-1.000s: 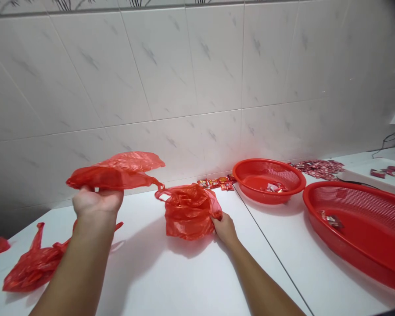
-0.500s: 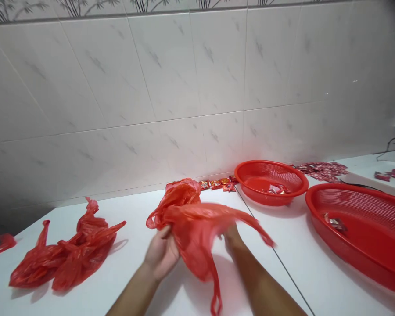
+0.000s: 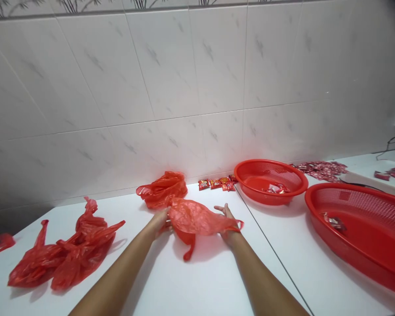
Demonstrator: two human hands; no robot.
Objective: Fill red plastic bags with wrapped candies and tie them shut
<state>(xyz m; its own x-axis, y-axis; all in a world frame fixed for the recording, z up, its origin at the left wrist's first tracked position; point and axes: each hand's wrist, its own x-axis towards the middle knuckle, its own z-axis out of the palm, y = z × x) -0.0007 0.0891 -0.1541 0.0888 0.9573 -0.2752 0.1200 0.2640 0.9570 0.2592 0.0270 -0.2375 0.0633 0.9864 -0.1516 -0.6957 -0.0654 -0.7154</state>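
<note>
A thin red plastic bag (image 3: 197,217) is stretched between my two hands, just above the white table. My left hand (image 3: 160,219) is closed around the bag's left end, its fingers partly hidden. At the other end my right hand (image 3: 228,216) has its fingers stretched out and apart, and one handle of the bag lies across that wrist. The second handle hangs down below the bag. Behind my left hand, against the wall, lies a crumpled heap of red plastic bags (image 3: 166,188).
Filled, knotted red bags (image 3: 82,252) stand at the left. Small red snack packets (image 3: 214,184) lie along the wall. A round red basket (image 3: 270,199) and a larger oval red basket (image 3: 352,259) hold a few packets at the right. More pink packets (image 3: 322,170) lie behind them.
The held bag has come apart from the heap, which now lies by the wall. My hands have moved apart slightly, and the bag is stretched sideways between them. My right hand's fingers have spread.
</note>
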